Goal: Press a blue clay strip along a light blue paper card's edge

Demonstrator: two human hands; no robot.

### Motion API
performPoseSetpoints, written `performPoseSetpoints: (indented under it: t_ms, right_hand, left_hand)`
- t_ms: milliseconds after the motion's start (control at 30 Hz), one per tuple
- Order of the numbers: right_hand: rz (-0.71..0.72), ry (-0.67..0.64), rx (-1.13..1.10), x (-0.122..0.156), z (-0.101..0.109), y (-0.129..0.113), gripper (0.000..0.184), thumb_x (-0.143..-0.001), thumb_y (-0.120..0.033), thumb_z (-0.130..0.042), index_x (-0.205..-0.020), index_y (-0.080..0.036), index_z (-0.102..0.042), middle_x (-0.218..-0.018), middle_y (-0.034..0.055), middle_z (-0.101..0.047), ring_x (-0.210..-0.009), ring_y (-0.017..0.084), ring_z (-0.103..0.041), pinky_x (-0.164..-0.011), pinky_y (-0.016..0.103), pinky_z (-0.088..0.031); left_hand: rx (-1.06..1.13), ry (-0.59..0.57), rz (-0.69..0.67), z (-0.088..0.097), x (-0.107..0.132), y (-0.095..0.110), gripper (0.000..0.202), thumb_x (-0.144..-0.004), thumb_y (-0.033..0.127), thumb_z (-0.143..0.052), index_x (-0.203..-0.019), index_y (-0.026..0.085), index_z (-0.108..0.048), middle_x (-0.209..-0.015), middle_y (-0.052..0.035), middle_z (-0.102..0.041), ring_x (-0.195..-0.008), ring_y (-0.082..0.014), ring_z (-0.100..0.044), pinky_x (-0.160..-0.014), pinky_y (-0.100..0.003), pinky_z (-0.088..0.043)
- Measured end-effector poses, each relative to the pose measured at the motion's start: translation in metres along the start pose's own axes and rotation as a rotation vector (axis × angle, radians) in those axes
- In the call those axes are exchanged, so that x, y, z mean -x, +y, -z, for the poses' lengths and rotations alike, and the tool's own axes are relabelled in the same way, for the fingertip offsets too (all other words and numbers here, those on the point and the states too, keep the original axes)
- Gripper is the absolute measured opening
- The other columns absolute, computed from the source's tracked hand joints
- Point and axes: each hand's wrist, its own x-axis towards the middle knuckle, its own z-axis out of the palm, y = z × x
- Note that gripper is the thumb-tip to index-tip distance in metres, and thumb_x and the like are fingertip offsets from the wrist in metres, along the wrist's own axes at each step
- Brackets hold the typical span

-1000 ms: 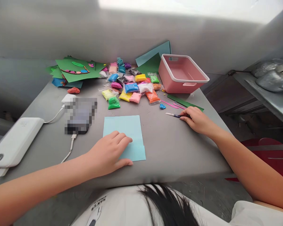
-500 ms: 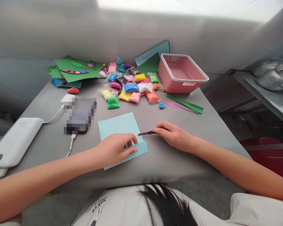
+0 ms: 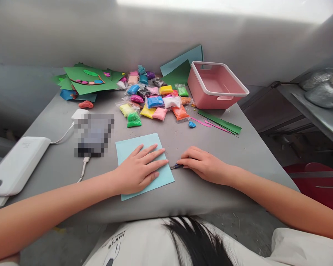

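Light blue paper (image 3: 137, 140) lies flat on the grey table in front of me. My left hand (image 3: 141, 168) is spread open over it, palm down and fingers apart, pressing on the sheet. To the right of the paper, my right hand (image 3: 202, 164) is closed around a craft knife (image 3: 178, 166), its handle mostly hidden by the fingers. The thin blade points left and meets the paper's right edge; whether its tip goes between layers I cannot tell.
Bags of coloured clay (image 3: 155, 102) are heaped at the back, beside a pink basket (image 3: 211, 99). Green paper strips (image 3: 220, 122) lie on the right. Decorated green sheets (image 3: 86, 88) are stacked back left. A phone (image 3: 94, 135) and a white power bank (image 3: 20, 166) with cables sit left.
My left hand has flattened and spread on the paper, whose lifted front flap now lies down. My right hand has lowered the knife toward me, bringing its blade to the paper's right edge.
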Motion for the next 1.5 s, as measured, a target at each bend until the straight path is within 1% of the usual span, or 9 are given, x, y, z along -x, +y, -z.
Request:
performPoseSetpoints:
  t_ms: [133, 300, 400, 500, 567, 667, 767, 900, 1500]
  right_hand:
    - [0.002, -0.022, -0.015, 0.0, 0.001, -0.001, 0.023, -0.101, -0.012, -0.047, -0.114, -0.016, -0.066, -0.097, 0.0092, -0.067, -0.09, 0.018, -0.058, -0.076, 0.03, -0.056]
    - [0.04, 0.003, 0.009, -0.013, -0.002, 0.023, 0.023, -0.101, -0.015, -0.046, -0.111, -0.015, -0.067, -0.098, 0.0108, -0.067, -0.089, 0.018, -0.058, -0.078, 0.032, -0.055]
    - [0.076, 0.016, -0.033, -0.024, -0.004, 0.042, 0.024, -0.102, -0.016, -0.045, -0.111, -0.017, -0.067, -0.098, 0.0106, -0.067, -0.09, 0.018, -0.058, -0.079, 0.033, -0.054]
    - [0.09, 0.013, -0.093, -0.03, -0.005, 0.05, 0.025, -0.102, -0.017, -0.044, -0.111, -0.019, -0.067, -0.098, 0.0102, -0.066, -0.091, 0.018, -0.058, -0.08, 0.033, -0.053]
    - [0.087, 0.003, -0.119, -0.029, -0.004, 0.049, 0.024, -0.102, -0.017, -0.044, -0.11, -0.019, -0.067, -0.098, 0.0103, -0.066, -0.091, 0.018, -0.058, -0.08, 0.033, -0.053]
    - [0.067, -0.014, -0.152, -0.022, -0.001, 0.044, 0.024, -0.102, -0.016, -0.045, -0.111, -0.019, -0.067, -0.098, 0.0101, -0.066, -0.091, 0.018, -0.058, -0.08, 0.033, -0.052]
    - [0.033, -0.011, -0.174, -0.016, -0.001, 0.038, 0.023, -0.101, -0.015, -0.046, -0.113, -0.019, -0.066, -0.099, 0.0098, -0.066, -0.092, 0.018, -0.058, -0.081, 0.033, -0.051]
    - [0.025, 0.026, -0.165, -0.014, -0.004, 0.03, 0.023, -0.1, -0.013, -0.048, -0.113, -0.018, -0.066, -0.099, 0.0097, -0.066, -0.093, 0.018, -0.057, -0.082, 0.033, -0.052]
    - [-0.014, 0.073, -0.153, -0.011, -0.005, 0.009, 0.026, -0.099, -0.01, -0.048, -0.115, -0.02, -0.066, -0.096, 0.0085, -0.067, -0.088, 0.017, -0.058, -0.077, 0.032, -0.055]
  left_hand:
    - [0.01, -0.037, 0.112, 0.002, -0.001, 0.001, 0.05, -0.105, 0.038, -0.033, -0.152, 0.025, -0.042, -0.164, -0.0055, -0.033, -0.152, -0.0376, -0.023, -0.117, -0.066, -0.027]
    - [-0.019, 0.049, 0.286, 0.003, -0.004, 0.004, 0.05, -0.104, 0.039, -0.034, -0.147, 0.017, -0.05, -0.161, -0.0122, -0.038, -0.149, -0.0432, -0.027, -0.113, -0.07, -0.031]
    - [-0.1, 0.186, 0.173, -0.002, -0.005, 0.0, 0.041, -0.103, 0.027, -0.039, -0.138, 0.021, -0.06, -0.157, -0.0114, -0.045, -0.149, -0.0413, -0.03, -0.113, -0.068, -0.032]
    - [-0.106, 0.24, -0.054, -0.009, -0.005, -0.008, 0.044, -0.101, 0.01, -0.035, -0.128, 0.026, -0.065, -0.146, -0.0048, -0.058, -0.143, -0.0293, -0.044, -0.113, -0.053, -0.038]
    - [-0.064, 0.247, -0.111, -0.011, -0.004, -0.012, 0.045, -0.101, 0.009, -0.033, -0.127, 0.024, -0.065, -0.139, -0.004, -0.065, -0.135, -0.025, -0.054, -0.11, -0.045, -0.043]
    - [0.0, 0.198, -0.085, -0.009, -0.003, -0.014, 0.042, -0.104, 0.021, -0.033, -0.134, 0.02, -0.061, -0.142, -0.0061, -0.062, -0.136, -0.0254, -0.054, -0.111, -0.044, -0.042]
    - [0.017, 0.071, -0.074, -0.001, -0.001, -0.012, 0.048, -0.106, 0.035, -0.032, -0.149, 0.02, -0.048, -0.154, -0.0062, -0.049, -0.146, -0.0273, -0.041, -0.118, -0.047, -0.033]
    - [0.0, -0.055, -0.058, 0.003, 0.0, -0.01, 0.054, -0.107, 0.039, -0.027, -0.158, 0.022, -0.032, -0.163, -0.0036, -0.034, -0.153, -0.0264, -0.027, -0.124, -0.046, -0.02]
    - [-0.023, -0.082, -0.053, 0.0, 0.0, -0.01, 0.055, -0.105, 0.03, -0.027, -0.159, 0.02, -0.029, -0.165, -0.0021, -0.027, -0.155, -0.0243, -0.021, -0.125, -0.043, -0.014]
